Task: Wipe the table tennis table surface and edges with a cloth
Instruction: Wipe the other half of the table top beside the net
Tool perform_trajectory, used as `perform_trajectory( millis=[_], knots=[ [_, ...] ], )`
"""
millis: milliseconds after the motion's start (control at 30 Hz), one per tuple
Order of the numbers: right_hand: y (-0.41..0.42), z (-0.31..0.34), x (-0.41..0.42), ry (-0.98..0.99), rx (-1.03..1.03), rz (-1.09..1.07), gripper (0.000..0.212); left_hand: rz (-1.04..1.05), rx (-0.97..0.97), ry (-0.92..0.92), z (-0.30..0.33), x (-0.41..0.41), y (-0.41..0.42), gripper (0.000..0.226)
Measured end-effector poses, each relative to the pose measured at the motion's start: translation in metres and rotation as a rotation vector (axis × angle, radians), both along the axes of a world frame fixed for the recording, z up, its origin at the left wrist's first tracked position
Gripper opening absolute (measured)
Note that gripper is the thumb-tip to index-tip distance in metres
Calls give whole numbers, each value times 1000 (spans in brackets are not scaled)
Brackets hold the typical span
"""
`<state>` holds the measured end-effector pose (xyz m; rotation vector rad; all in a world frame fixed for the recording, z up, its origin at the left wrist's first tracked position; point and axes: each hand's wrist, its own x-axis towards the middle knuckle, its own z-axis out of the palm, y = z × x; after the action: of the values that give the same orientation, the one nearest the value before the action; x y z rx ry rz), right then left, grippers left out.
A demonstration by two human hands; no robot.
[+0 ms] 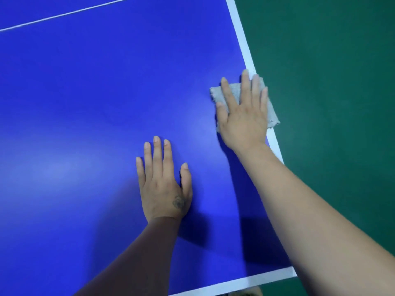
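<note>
The blue table tennis table point(85, 103) fills most of the view, with a white border line along its right and near edges. A grey cloth point(271, 113) lies on the right edge, partly hanging past it. My right hand point(243, 112) presses flat on the cloth with its fingers straight and spread. My left hand point(163, 180) rests flat on the bare blue surface, nearer to me and to the left of the cloth, holding nothing.
A green floor point(333, 82) lies beyond the table's right edge. The table's near right corner point(292, 272) is at the lower right. A thin white centre line point(64, 14) crosses the far upper left of the surface.
</note>
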<state>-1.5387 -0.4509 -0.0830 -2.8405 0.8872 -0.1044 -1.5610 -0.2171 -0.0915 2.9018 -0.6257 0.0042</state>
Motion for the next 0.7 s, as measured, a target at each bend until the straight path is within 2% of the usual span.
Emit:
perform_trajectory(
  millis=[100, 200, 400, 567, 700],
  knots=[
    [34, 1, -34, -40, 26, 126, 57, 10, -12, -1, 0, 0, 0, 69],
    [65, 5, -84, 7, 57, 168, 57, 7, -34, 7, 1, -1, 0, 69],
    [50, 6, -163, 59, 63, -37, 57, 19, -60, 3, 2, -1, 2, 68],
    [25, 0, -130, 30, 101, -241, 59, 19, -59, -12, 1, -2, 1, 68],
    [25, -6, -87, 18, 39, -248, 64, 23, -59, -28, 1, -2, 0, 68]
  ],
)
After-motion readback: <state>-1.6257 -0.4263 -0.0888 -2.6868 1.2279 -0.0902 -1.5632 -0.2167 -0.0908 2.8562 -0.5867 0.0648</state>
